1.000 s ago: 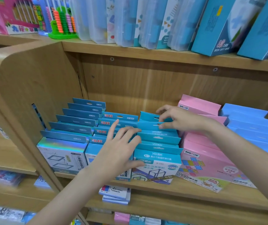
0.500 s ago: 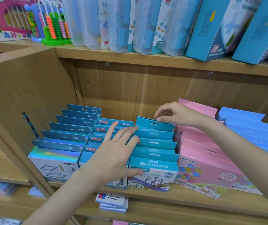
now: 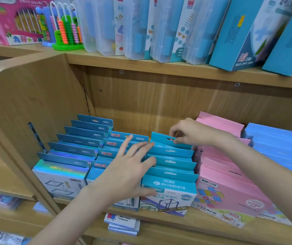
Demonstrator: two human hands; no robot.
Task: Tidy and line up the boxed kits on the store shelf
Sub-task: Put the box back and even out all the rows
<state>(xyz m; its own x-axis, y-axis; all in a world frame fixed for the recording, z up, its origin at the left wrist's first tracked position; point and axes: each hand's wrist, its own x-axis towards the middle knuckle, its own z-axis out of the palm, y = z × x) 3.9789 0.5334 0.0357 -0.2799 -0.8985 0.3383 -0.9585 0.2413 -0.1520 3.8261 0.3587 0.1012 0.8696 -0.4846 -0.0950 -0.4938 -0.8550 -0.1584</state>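
Boxed kits stand in rows running front to back on the shelf (image 3: 168, 222). Taking the middle row (image 3: 171, 163) as landmark: a second row (image 3: 109, 144) lies just left of it, a third row (image 3: 74, 149) further left against the side wall (image 3: 35, 96), and two more rows (image 3: 226, 174) right. The abacus (image 3: 67, 32) stands on the upper shelf (image 3: 159, 68), above and left.
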